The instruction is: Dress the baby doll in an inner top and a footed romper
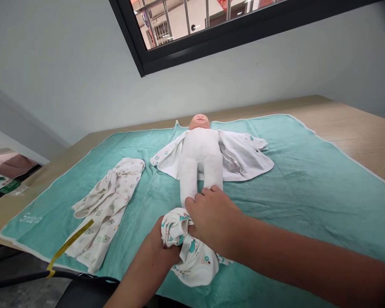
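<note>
A baby doll (200,147) with a white cloth body lies on its back, legs toward me. Its arms are in an open white baby jacket (250,160) with printed sleeves, spread out under it. My left hand (165,244) is closed around bunched white baby pants (195,265) with a teal print, gathered into a ring at the doll's foot. My right hand (214,218) is closed over the lower end of the doll's legs, its fingers curled there and its thumb side against the gathered cloth. The doll's feet are hidden by the hand and the cloth.
A folded printed baby garment (111,201) lies to the left on the teal blanket (308,192), which covers much of the wooden table (356,128). A black cable with a yellow tag (72,241) crosses the lower left. Behind the table is a wall with a dark-framed window (179,55).
</note>
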{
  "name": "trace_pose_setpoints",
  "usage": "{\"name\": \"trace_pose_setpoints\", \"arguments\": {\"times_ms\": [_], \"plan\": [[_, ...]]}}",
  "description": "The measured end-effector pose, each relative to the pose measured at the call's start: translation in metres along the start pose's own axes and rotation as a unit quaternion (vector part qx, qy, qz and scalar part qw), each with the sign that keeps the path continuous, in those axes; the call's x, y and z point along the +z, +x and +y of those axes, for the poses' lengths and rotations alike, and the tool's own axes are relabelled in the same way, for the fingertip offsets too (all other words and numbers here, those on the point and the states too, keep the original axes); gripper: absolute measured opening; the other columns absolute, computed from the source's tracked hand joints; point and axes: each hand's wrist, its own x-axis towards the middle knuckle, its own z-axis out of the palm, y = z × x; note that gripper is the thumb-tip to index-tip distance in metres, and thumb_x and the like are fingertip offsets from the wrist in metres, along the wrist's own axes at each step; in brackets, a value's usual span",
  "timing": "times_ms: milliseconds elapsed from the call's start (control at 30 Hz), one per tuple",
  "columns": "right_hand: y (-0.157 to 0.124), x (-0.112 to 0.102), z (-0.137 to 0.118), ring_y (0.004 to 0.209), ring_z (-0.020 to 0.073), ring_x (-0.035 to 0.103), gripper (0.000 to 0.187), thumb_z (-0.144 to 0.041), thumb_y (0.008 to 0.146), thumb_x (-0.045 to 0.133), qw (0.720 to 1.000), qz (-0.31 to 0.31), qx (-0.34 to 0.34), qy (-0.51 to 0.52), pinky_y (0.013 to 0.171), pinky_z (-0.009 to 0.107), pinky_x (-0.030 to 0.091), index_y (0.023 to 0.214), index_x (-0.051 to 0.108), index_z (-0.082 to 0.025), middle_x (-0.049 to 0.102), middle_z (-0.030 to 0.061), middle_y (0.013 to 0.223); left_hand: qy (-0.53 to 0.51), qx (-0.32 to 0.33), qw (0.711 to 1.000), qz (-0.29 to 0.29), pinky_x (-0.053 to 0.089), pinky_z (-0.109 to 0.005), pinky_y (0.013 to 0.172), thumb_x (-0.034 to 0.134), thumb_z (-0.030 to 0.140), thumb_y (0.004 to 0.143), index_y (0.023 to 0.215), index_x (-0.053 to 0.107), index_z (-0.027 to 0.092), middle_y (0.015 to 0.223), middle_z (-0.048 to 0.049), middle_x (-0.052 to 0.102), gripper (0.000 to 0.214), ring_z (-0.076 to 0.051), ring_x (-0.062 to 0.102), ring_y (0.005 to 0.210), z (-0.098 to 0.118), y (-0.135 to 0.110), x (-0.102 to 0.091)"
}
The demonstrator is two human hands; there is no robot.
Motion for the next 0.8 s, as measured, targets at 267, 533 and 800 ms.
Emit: {"name": "trace_pose_setpoints", "arguments": {"times_ms": [267, 533, 800], "plan": [[-0.001, -0.008, 0.021, 0.063, 0.023, 0.063, 0.033, -0.05, 0.078, 0.06, 0.987, -0.084, -0.088, 0.109, 0.055, 0.03, 0.037, 0.086, 0.065, -0.018, 0.068, 0.0067, 0.075, -0.01, -0.028, 0.998, 0.062, 0.049, -0.033, 0.079, 0.071, 0.016, 0.061, 0.102, 0.072, 0.017, 0.099, -0.0073, 0.074, 0.04, -0.029, 0.066, 0.092, -0.006, -0.019, 0.006], [-0.005, -0.004, 0.026, 0.065, 0.0225, 0.06, 0.053, -0.045, 0.069, 0.069, 0.987, -0.042, -0.058, 0.145, 0.05, 0.027, 0.032, 0.112, 0.052, -0.019, 0.067, 0.0045, 0.079, -0.176, -0.027, 0.982, 0.07, 0.051, -0.034, 0.085, 0.08, 0.038, 0.067, 0.115, 0.067, 0.016, 0.108, -0.011, 0.072, 0.054, -0.027, 0.067, 0.096, -0.002, -0.018, 0.026], [-0.006, -0.021, 0.037, 0.086, 0.0233, 0.062, 0.043, -0.046, 0.075, 0.068, 0.959, -0.067, -0.092, 0.259, 0.063, 0.027, 0.039, 0.111, 0.06, -0.024, 0.069, 0.0059, 0.103, -0.215, -0.029, 0.974, 0.059, 0.051, -0.036, 0.088, 0.075, 0.033, 0.071, 0.121, 0.065, 0.016, 0.104, -0.0106, 0.073, 0.053, -0.028, 0.068, 0.098, 0.014, -0.016, 0.04]]}}
